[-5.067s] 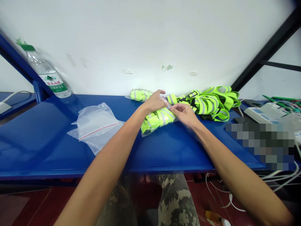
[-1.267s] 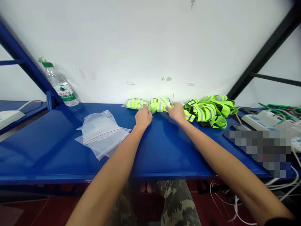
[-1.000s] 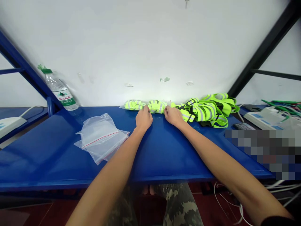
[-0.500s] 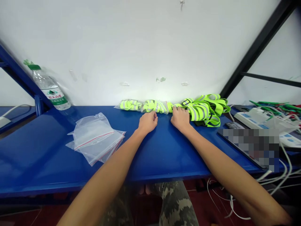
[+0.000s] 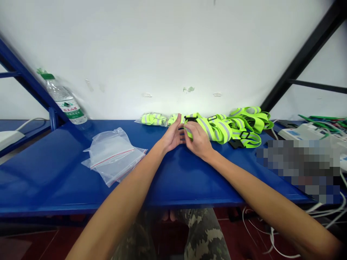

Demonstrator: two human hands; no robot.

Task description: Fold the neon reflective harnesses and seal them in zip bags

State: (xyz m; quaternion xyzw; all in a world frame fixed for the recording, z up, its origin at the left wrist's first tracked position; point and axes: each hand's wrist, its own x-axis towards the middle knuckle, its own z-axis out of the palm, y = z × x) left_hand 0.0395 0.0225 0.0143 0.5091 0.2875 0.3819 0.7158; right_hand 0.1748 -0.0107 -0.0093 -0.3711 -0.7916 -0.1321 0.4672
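My right hand (image 5: 199, 141) grips one end of a neon-yellow reflective strap (image 5: 217, 130) with grey stripes and a black buckle (image 5: 191, 118). My left hand (image 5: 172, 136) is beside it, palm turned toward the strap, thumb up and fingers apart. Its fingertips come close to the right fingers; whether they touch the strap I cannot tell. More reflective straps (image 5: 253, 117) lie heaped to the right, against the wall. Behind my left hand are two clear bags of folded straps; the left packed bag (image 5: 153, 119) shows fully, the other is partly hidden.
Clear zip bags (image 5: 111, 153) with red seal lines lie on the blue table (image 5: 54, 173) at the left. A water bottle (image 5: 67, 103) leans by the blue frame. To the right are a blurred-out device (image 5: 300, 166), power strips (image 5: 294, 133) and white cables (image 5: 271, 238).
My right hand has drawn a strap end with its buckle leftward, toward my left hand. My left hand has opened and turned its palm to the right. The view has shifted slightly.
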